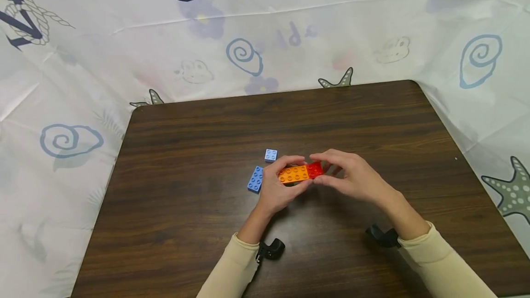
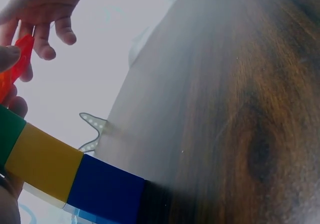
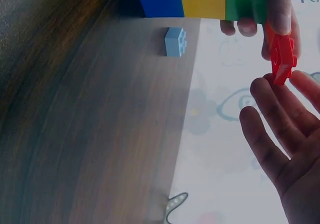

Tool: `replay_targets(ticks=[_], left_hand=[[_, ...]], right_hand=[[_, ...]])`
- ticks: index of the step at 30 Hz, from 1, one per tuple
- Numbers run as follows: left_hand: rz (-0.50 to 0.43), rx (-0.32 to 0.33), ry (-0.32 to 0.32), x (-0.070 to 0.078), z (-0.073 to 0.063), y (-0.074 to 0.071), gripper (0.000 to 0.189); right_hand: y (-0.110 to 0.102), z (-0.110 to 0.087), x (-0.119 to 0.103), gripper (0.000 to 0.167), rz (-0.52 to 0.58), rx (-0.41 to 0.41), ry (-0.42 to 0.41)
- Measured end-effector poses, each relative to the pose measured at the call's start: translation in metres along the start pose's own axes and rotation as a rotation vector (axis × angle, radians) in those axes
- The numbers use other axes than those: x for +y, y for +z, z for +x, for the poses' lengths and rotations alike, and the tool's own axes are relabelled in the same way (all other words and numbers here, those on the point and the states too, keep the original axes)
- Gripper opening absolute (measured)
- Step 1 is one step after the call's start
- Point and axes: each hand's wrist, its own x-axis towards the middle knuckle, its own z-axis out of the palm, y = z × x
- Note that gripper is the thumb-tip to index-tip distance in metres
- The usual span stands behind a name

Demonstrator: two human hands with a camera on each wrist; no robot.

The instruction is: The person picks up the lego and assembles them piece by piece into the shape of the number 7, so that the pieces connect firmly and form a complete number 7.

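Observation:
My left hand (image 1: 279,187) grips an orange brick (image 1: 293,174) with studs on top, thumb on the near side and fingers on the far side. A red brick (image 1: 314,169) adjoins its right end. My right hand (image 1: 356,176) pinches the red brick's outer end between thumb and fingertip; in the right wrist view its other fingers spread loosely. Beneath the orange brick, a column rises from the table: dark blue brick (image 2: 107,191), yellow brick (image 2: 45,156), green brick (image 2: 10,134). The head view hides this column under the orange brick and my left hand.
A small light-blue brick (image 1: 271,155) lies behind my left hand. A longer blue brick (image 1: 255,179) lies just left of it, partly covered by the hand. The dark wooden table (image 1: 186,224) meets a patterned white sheet (image 1: 145,54) at its far edge.

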Motion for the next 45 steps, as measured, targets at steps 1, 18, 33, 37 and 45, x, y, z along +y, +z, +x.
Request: replay_targets(ticks=[1,18,33,37,45], left_hand=[[-0.003,-0.002,0.001,-0.001,0.0,0.0,0.045],[-0.009,-0.02,-0.037,-0.036,-0.009,0.002,0.041],[-0.021,-0.014,-0.033,-0.024,-0.006,0.002,0.041],[-0.001,-0.012,-0.037,-0.006,-0.003,0.001,0.04],[0.0,-0.012,-0.049,-0.026,-0.007,0.002,0.043]], right_hand=[[-0.001,0.0,0.0,0.045,0.005,-0.001,0.02],[0.048,0.025,0.061,0.042,-0.252,-0.032,0.168],[0.083,0.074,0.069,0.056,-0.454,-0.194,0.085],[0.084,0.076,0.07,0.061,-0.463,-0.211,0.033],[0.085,0.076,0.066,0.056,-0.386,-0.259,-0.047]])
